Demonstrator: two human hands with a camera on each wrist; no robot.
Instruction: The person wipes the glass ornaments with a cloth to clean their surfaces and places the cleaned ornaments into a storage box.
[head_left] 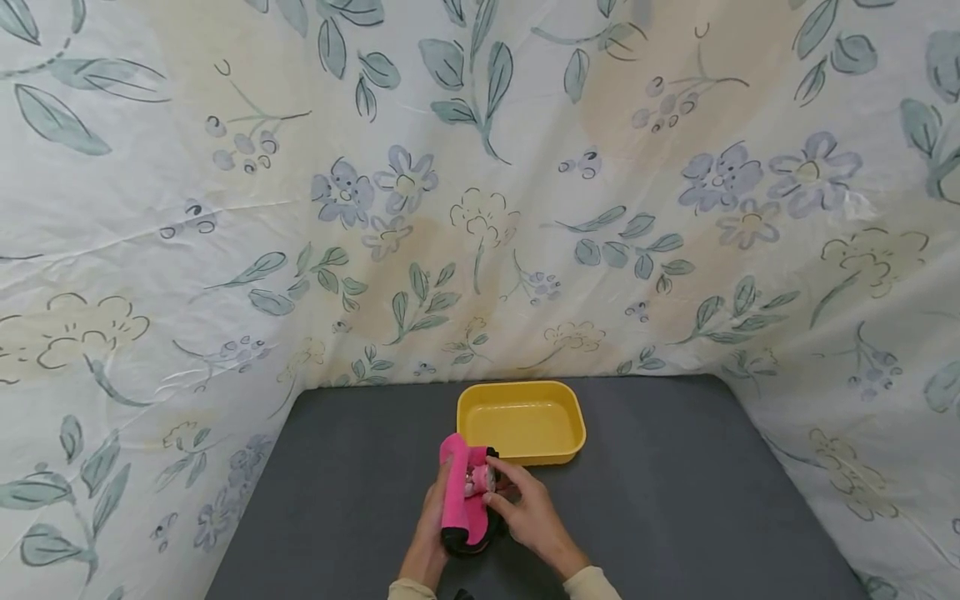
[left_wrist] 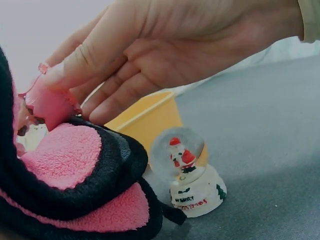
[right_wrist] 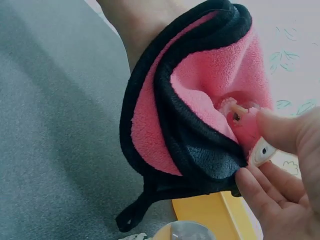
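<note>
My left hand (head_left: 430, 527) holds a folded pink microfiber cloth (head_left: 455, 492) with black edging; the folds hide most of its fingers. Tucked into the cloth is a small pink ornament (left_wrist: 52, 102) with a frilly edge and a pale round underside with a dark hole. My right hand (head_left: 536, 514) pinches this ornament between thumb and fingers, at the cloth's open side. On the table beyond the cloth stands a snow globe (left_wrist: 187, 175) with a Santa figure inside and a white lettered base, close to the hands.
A yellow rectangular tray (head_left: 573, 417) sits behind the hands on the dark grey table (head_left: 660, 500). From the cloth's corner hangs a black loop (right_wrist: 131, 212). Floral fabric (head_left: 480, 250) rises at the back and both sides of the table.
</note>
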